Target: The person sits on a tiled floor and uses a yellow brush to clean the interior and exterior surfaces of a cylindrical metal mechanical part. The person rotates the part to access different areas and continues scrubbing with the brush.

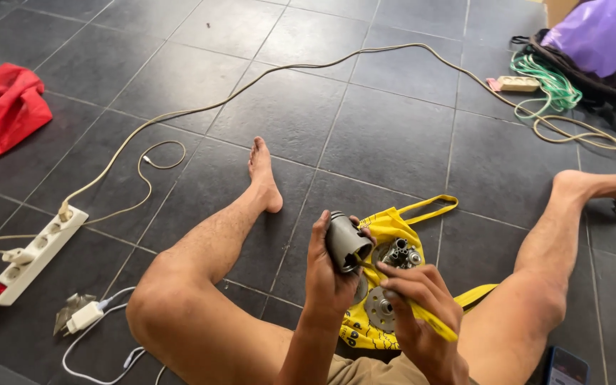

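My left hand (324,274) grips a grey metal cylinder (344,240), a hollow engine-like part, held tilted with its open end toward me. My right hand (417,308) holds a thin tool with a yellow handle (433,322), and its tip reaches into the cylinder's open end. Below both hands a yellow cloth bag (393,228) lies flat on the floor between my bare legs. On the bag rest a cluster of small metal sockets (401,254) and a round toothed metal disc (378,306).
A white power strip (33,257) with plugs lies at left, its beige cable (265,78) looping across the dark tiles. A white charger (85,316) sits near my left knee. A red cloth (5,107) lies far left; a purple bag (593,32) and green cord far right. A phone (566,367) lies bottom right.
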